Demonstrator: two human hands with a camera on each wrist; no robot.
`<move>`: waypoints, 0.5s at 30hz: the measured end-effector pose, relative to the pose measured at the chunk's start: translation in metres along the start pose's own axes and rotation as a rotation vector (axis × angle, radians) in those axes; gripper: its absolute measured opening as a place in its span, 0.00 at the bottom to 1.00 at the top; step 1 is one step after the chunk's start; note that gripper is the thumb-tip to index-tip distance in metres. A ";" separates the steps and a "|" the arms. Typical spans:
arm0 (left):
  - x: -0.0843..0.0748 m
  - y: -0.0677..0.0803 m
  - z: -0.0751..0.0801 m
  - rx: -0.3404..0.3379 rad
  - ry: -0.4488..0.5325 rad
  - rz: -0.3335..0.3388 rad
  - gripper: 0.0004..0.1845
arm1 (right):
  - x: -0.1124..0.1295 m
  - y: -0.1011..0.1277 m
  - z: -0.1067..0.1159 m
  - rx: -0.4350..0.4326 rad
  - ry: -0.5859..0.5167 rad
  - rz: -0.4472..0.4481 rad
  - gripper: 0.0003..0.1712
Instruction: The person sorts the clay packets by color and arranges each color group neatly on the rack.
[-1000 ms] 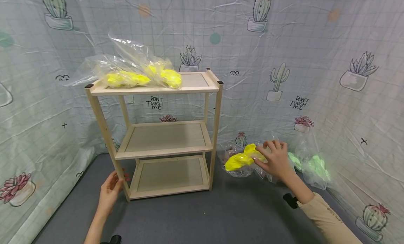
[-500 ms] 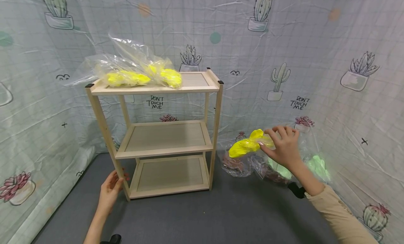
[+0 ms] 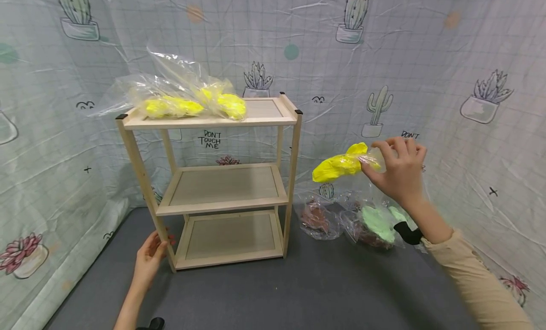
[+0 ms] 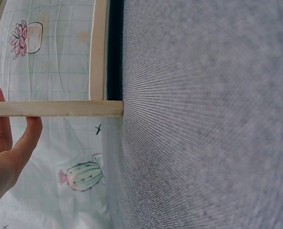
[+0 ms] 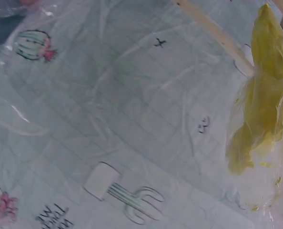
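1. Right hand (image 3: 398,166) pinches a crinkled, clear plastic yellow bag (image 3: 337,169), elongated and lumpy, raised at the hand's nine o'clock.
2. Left hand (image 3: 149,254) grips a squared post of the pale wooden rack (image 3: 230,187).
3. From the right hand: brown bag (image 3: 315,218), eight o'clock; mint-green bag (image 3: 377,223), smooth-lumped, near seven.
4. Since a second ago, right hand and yellow bag have risen; left hand stays.

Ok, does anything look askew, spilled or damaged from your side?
I see nothing spilled or damaged. Slightly untidy: on the top shelf, the left yellow bag has loose clear plastic sticking out past the left end; at right, a green bag seems to lie partly over a brown bag.
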State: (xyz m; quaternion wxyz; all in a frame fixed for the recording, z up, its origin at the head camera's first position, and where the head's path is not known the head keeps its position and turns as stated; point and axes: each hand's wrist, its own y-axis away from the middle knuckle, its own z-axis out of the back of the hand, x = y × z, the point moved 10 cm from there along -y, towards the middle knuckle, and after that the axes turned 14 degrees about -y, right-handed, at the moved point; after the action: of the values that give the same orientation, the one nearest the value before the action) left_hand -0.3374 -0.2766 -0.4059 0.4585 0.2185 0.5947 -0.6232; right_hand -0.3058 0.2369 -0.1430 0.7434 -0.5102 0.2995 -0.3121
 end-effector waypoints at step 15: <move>0.002 -0.002 -0.001 0.017 0.001 0.012 0.19 | 0.001 -0.086 0.033 -0.208 0.031 -0.063 0.26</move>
State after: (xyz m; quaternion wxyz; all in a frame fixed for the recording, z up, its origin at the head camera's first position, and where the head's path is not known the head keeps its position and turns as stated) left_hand -0.3401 -0.2769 -0.4070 0.4601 0.2265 0.5884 -0.6251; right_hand -0.2937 0.2303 -0.0521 0.6714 -0.5890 0.3254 -0.3105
